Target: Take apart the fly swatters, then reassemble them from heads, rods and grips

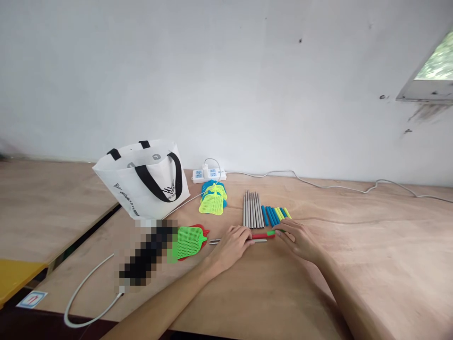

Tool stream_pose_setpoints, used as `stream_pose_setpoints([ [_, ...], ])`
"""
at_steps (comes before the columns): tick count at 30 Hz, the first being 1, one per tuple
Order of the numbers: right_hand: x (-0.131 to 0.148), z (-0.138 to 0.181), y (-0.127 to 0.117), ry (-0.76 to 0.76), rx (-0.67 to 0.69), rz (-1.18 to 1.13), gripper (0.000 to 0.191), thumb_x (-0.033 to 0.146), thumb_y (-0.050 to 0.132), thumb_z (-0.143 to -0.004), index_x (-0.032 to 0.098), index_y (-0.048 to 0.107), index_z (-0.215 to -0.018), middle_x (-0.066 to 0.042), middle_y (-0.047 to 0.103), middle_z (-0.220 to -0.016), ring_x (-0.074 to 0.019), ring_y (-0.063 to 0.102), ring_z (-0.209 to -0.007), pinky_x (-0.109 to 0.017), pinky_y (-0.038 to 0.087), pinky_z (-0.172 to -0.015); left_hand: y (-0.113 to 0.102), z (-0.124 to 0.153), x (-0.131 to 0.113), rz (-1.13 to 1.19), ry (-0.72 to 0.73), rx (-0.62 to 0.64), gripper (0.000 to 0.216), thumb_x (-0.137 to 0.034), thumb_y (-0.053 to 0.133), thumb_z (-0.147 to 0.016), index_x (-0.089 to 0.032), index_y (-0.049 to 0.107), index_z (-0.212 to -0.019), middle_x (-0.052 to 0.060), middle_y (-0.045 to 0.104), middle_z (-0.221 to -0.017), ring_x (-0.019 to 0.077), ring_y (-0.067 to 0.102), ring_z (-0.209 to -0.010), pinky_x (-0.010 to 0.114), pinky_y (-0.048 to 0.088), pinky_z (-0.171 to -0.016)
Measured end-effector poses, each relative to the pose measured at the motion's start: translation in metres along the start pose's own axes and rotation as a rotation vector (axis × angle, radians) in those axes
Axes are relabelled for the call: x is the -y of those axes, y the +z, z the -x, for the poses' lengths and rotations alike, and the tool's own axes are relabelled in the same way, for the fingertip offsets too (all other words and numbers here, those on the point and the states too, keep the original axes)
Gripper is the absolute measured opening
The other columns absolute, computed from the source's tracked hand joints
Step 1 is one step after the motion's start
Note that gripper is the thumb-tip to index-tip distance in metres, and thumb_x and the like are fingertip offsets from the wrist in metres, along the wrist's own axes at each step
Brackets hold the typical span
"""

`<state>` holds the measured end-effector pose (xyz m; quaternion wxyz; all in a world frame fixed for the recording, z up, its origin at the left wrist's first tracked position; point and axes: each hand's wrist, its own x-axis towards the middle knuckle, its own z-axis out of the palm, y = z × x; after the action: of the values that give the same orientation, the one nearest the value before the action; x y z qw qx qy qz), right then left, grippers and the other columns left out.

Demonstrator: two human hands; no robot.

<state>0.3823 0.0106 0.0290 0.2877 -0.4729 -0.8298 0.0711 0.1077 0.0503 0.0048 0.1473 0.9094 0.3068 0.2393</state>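
My left hand [231, 245] rests on the wooden table [354, 255], fingers curled over a thin metal rod [214, 241] that sticks out to its left. My right hand [299, 238] lies close by, fingertips pinching the green end of a red and green handle piece [264, 234] that spans the gap between the two hands. Just beyond the hands lie a row of several metal rods [252, 210] and a row of blue, yellow and green handle sleeves [276, 214]. Green and red swatter heads [189, 241] lie left of my left hand.
A white tote bag [141, 182] with black straps stands at the back left. Yellow and blue swatter heads [213, 198] lie in front of a white power strip [208, 174] by the wall. A white cable [85, 288] loops over the near left edge beside a blurred dark object [146, 257].
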Motion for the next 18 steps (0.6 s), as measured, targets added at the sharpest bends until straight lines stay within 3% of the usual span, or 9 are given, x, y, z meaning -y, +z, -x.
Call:
stream_pose_setpoints([
  [5, 0.0032, -0.0007, 0.0041, 0.006, -0.010, 0.009, 0.031, 0.037, 0.043, -0.106, 0.028, 0.071, -0.110, -0.007, 0.069, -0.094, -0.0224, 0.065, -0.086, -0.038, 0.054, -0.075, -0.0008, 0.0001, -0.0001, 0.091, -0.117, -0.070, 0.013, -0.028, 0.047, -0.106, -0.022, 0.057, -0.101, 0.003, 0.068, -0.104, 0.0194, 0.064, -0.098, 0.031, 0.050, -0.085],
  [18, 0.0078, -0.0042, 0.0076, 0.054, -0.006, -0.138, 0.031, 0.041, 0.044, -0.105, 0.029, 0.072, -0.109, -0.006, 0.069, -0.094, -0.0216, 0.064, -0.087, -0.036, 0.054, -0.076, 0.0018, 0.0024, 0.0030, 0.059, -0.092, -0.051, 0.017, -0.030, 0.045, -0.107, -0.022, 0.059, -0.101, 0.003, 0.068, -0.102, 0.0204, 0.063, -0.096, 0.033, 0.049, -0.086],
])
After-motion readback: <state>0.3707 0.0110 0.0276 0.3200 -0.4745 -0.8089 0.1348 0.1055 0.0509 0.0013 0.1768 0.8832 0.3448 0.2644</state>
